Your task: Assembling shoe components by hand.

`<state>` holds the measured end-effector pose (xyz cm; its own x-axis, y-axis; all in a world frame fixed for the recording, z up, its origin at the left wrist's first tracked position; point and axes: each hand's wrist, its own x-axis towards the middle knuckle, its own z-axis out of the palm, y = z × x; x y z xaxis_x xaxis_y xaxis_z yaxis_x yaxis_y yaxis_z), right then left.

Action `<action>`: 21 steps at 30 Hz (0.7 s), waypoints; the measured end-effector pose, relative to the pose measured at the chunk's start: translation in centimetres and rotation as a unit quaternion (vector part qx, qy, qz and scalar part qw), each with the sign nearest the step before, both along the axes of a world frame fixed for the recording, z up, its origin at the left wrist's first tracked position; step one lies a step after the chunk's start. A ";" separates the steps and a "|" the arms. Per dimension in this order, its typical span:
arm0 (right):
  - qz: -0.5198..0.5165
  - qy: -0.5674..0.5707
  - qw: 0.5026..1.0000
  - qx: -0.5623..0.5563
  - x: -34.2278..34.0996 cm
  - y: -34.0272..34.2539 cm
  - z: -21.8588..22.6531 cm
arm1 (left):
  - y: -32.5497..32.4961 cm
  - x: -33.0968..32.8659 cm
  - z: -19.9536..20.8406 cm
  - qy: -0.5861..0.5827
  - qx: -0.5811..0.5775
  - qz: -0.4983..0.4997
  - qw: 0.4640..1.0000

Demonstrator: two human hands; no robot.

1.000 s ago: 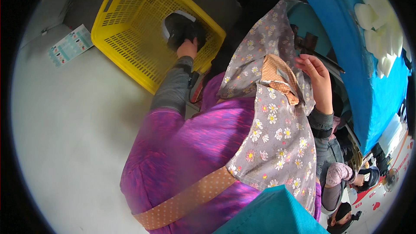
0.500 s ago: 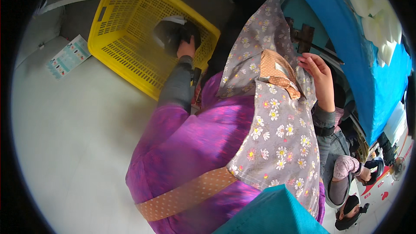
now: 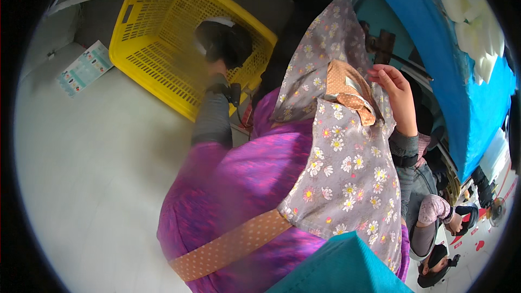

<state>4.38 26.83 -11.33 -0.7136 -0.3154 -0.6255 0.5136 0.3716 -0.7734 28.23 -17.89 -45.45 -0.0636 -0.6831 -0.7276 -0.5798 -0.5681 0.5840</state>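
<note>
My left hand (image 3: 217, 68) reaches into a yellow plastic basket (image 3: 130, 54). It touches a dark, soft-looking piece (image 3: 233, 48) with a pale part behind it; the piece hides my fingers, and its kind is not clear. My right hand (image 3: 395, 84) is raised beside the grey flowered apron (image 3: 353, 173) I wear, fingers loosely bent and partly apart. Nothing shows in it. Its fingertips are close to the apron's edge, near a tan dotted bow (image 3: 355, 97).
A blue-covered surface (image 3: 456, 92) with white curved pieces (image 3: 475, 21) rises at the right. A printed sheet (image 3: 84, 68) lies on the pale floor (image 3: 81, 184) left of the basket. Other people (image 3: 434, 222) are at the lower right. A dark metal part (image 3: 384, 46) stands beyond my right hand.
My left hand has shifted slightly left and toward me; its fingers, visible on the dark piece before, are now behind it. My right hand has barely moved.
</note>
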 end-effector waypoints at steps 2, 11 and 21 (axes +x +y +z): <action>0.005 -0.003 1.000 0.013 0.0 0.0 0.0 | -1.5 0.7 -2.5 0.030 0.039 -0.024 0.998; 0.029 -0.014 0.999 -0.025 -0.5 -1.3 -1.1 | -4.9 3.8 -4.7 0.044 -0.074 -0.484 0.871; 0.087 0.031 0.980 -0.174 -2.0 -0.8 5.6 | 4.5 0.9 3.8 0.030 0.139 0.065 0.988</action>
<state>2.37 26.08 -5.70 -0.6635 -0.6224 -0.4151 0.4140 0.1567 -0.8967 29.12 -13.37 -41.63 -0.0365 -0.4631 -0.8856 -0.4603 -0.7788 0.4262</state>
